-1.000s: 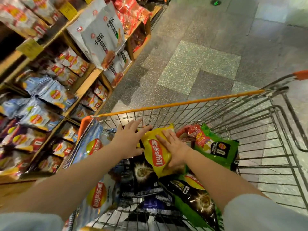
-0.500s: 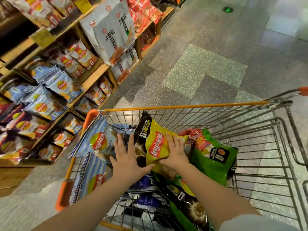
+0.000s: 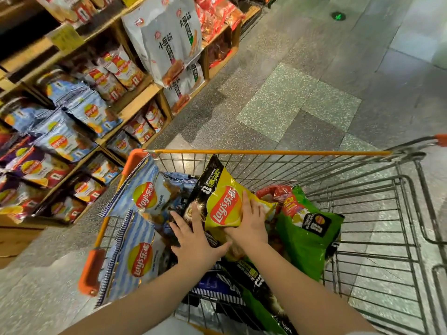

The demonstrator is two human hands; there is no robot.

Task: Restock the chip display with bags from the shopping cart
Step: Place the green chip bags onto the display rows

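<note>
The wire shopping cart [image 3: 266, 152] holds several chip bags. A yellow Lay's bag [image 3: 225, 206] and a black bag [image 3: 205, 184] behind it stand tilted up in the middle of the cart. My right hand [image 3: 250, 223] lies on the yellow bag with straight fingers, and its thumb is hidden under the bag's lower edge. My left hand [image 3: 196, 240] presses flat, fingers spread, on the black bag's lower part. The wooden chip display [image 3: 137, 97] stands to the left, with chip bags on its shelves.
Two blue-striped bags [image 3: 142, 197] lean on the cart's left wall and a green bag [image 3: 307, 235] lies on the right. Large white snack bags [image 3: 169, 37] hang at the display's end. Tiled floor [image 3: 302, 97] stretches ahead; the cart's right half shows bare wire.
The yellow and black bags have risen from lying flat to standing tilted between my hands. My left hand slid down onto the black bag. The view has moved back from the cart.
</note>
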